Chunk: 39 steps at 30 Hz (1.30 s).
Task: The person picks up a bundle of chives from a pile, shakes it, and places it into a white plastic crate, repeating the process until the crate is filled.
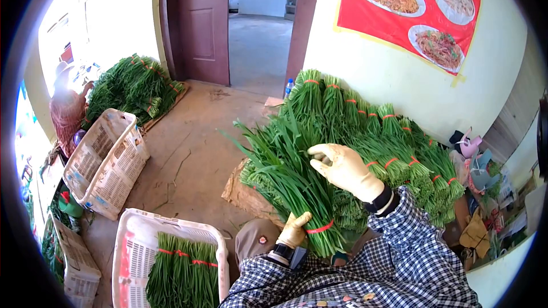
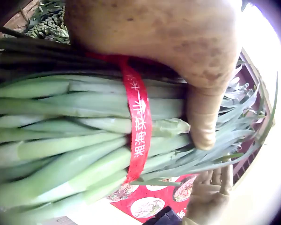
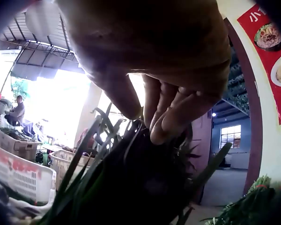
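A bunch of Chinese chives (image 1: 285,165) leans up from the person's lap, its leaves fanning toward the upper left. The gloved left hand (image 1: 294,230) grips its lower stems beside a red band (image 1: 319,227). In the left wrist view, the thumb (image 2: 203,117) lies across the pale stalks next to the printed band (image 2: 138,122). The gloved right hand (image 1: 344,172) is held over the right side of the leaves, thumb and fingers loosely bent with a gap between them. In the right wrist view, its fingertips (image 3: 161,131) overlap the dark leaves.
Banded chive bunches (image 1: 394,165) are piled along the wall at right. A white crate (image 1: 128,251) with several bunches stands at lower left, an empty-looking crate (image 1: 108,159) behind it. Another green heap (image 1: 134,88) lies near the door (image 1: 202,23), beside a seated person (image 1: 65,108).
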### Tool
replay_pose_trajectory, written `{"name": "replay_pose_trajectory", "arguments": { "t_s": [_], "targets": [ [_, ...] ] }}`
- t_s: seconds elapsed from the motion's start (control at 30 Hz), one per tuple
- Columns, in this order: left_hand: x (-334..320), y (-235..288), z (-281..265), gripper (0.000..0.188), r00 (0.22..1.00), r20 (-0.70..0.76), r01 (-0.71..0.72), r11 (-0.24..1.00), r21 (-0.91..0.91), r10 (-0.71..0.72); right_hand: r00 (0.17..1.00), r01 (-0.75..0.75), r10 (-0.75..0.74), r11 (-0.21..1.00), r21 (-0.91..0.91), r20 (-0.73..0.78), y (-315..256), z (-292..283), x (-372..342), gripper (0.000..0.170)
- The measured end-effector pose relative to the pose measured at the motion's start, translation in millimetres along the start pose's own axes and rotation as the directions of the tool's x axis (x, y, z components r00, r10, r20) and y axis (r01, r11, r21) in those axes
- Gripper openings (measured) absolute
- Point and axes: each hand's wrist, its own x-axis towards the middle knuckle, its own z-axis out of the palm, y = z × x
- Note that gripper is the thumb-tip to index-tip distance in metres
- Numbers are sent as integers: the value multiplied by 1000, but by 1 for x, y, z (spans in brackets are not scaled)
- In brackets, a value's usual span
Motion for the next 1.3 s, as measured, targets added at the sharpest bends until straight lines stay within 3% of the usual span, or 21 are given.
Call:
{"name": "replay_pose_trajectory", "arguments": {
  "t_s": [0.07, 0.2, 0.47, 0.53, 0.77, 0.83, 0.87, 0.93, 1.0, 1.07, 1.1, 1.2, 1.27, 1.3],
  "targets": [
    [0, 4, 1, 67, 1000, 7, -13, 1000, 22, 13, 991, -133, 134, 990, -52, 22, 0, 2, 2, 30],
    [-3, 10, 10, 68, 999, 11, -34, 997, 64, 33, 971, -224, 228, 973, -60, 70, -4, 4, -2, 28],
    [-9, 10, 17, 66, 999, -32, -29, 999, 33, 30, 987, -146, 147, 989, 12, -62, 2, 9, -14, 21],
    [-8, 9, 17, 66, 999, -29, -27, 999, 30, 28, 918, -396, 389, 880, 261, 82, 1, 4, -17, 21],
    [-5, 4, 12, 68, 999, -32, -9, 998, 57, 11, 916, -361, 394, 893, 267, -80, 8, 2, -31, 17],
    [-6, 3, 12, 67, 999, -38, -5, 999, 54, 7, 862, -428, 506, 699, 573, 27, 10, 5, -34, 18],
    [-6, 3, 11, 67, 999, -38, 4, 999, 51, -2, 861, -428, 507, 697, 575, 27, 16, 6, -37, 18],
    [-5, 3, 10, 67, 999, -40, 11, 999, 50, -9, 838, -464, 518, 514, 722, 170, 18, 2, -38, 19],
    [-5, 1, 10, 64, 998, -60, -8, 992, 126, 16, 797, -529, 587, 564, 634, 141, 20, 8, -43, 18],
    [-4, -1, 6, 63, 999, -50, -13, 991, 137, 20, 901, -349, 416, 537, 768, 119, 36, 20, -50, 11],
    [-5, -1, 9, 62, 998, -66, -7, 987, 159, 18, 901, -360, 428, 639, 680, 74, 31, 15, -47, 14],
    [-7, 4, 13, 62, 997, -79, 39, 981, 189, -25, 837, -489, 543, 690, 534, 65, 39, 11, -47, 20],
    [-6, 1, 17, 63, 978, -177, -83, 985, 149, 109, 834, -398, 543, 714, 576, -96, 25, -15, -49, 21],
    [-6, 3, 19, 64, 966, -198, -126, 972, 196, 165, 814, -427, 570, 719, 548, -113, 38, -24, -54, 23]
  ]
}}
